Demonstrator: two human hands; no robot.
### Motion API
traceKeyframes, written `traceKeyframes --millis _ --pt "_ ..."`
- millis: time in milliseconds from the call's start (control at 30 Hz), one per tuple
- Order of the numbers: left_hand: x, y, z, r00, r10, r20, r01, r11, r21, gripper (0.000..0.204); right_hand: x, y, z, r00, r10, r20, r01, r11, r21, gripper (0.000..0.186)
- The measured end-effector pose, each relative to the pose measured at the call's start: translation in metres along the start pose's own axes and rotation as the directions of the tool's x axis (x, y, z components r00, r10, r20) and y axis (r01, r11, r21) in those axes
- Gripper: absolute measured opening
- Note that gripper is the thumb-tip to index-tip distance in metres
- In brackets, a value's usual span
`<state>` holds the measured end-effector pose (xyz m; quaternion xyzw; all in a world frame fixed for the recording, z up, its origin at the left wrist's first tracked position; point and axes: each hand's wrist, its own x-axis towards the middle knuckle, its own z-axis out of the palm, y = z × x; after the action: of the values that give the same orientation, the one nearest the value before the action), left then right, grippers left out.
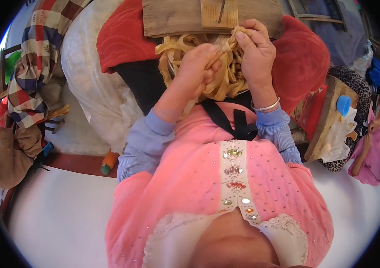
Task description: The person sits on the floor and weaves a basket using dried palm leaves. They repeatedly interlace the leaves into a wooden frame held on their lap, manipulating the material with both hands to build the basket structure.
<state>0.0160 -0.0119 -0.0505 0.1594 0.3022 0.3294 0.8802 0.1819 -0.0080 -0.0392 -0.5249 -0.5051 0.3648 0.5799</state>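
A heap of soft, yellowish-tan strips (219,91) lies in my lap, looped and tangled. My left hand (199,67) is closed on the strips at the left, its fingers curled under and partly hidden. On the right, my right hand (259,53) pinches a twisted bunch of strips (234,39) between thumb and fingers, close to the board's near edge. Both hands are raised over the heap, a short gap apart. Just beyond them sits a wooden board (172,18), with a smaller wood block (211,13) on it and a dark metal rod standing up from the block.
Red cloth (125,38) covers both sides under the board. Whitish plastic sheeting (94,67) hangs at the left, near an orange cylinder (109,161) on the floor. At right stands a wooden box (322,123) with a blue cup (343,105). Other people sit at both far edges.
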Motion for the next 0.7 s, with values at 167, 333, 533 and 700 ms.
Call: traceKeyframes --millis 167,333,533,700 --pt "-0.025 0.004 -0.017 0.818 0.574 0.038 -0.349 0.444 0.825 0.012 0.004 0.000 -0.012 0.869 0.416 0.266 -0.488 0.808 0.331 0.023" --pt "-0.019 0.035 0.014 0.717 0.599 0.356 -0.393 -0.074 0.917 0.009 0.043 -0.045 -0.015 0.807 0.176 0.564 -0.016 0.961 -0.277 0.026" --pt "0.001 0.049 0.008 0.906 0.339 0.253 -0.387 0.420 0.821 0.010 0.054 -0.049 -0.030 0.551 0.464 0.694 -0.278 0.886 -0.372 0.022" --pt "0.017 0.053 -0.002 0.959 0.177 0.223 -0.282 0.706 0.650 0.012 0.054 -0.047 -0.042 0.564 0.519 0.643 -0.361 0.855 -0.373 0.016"
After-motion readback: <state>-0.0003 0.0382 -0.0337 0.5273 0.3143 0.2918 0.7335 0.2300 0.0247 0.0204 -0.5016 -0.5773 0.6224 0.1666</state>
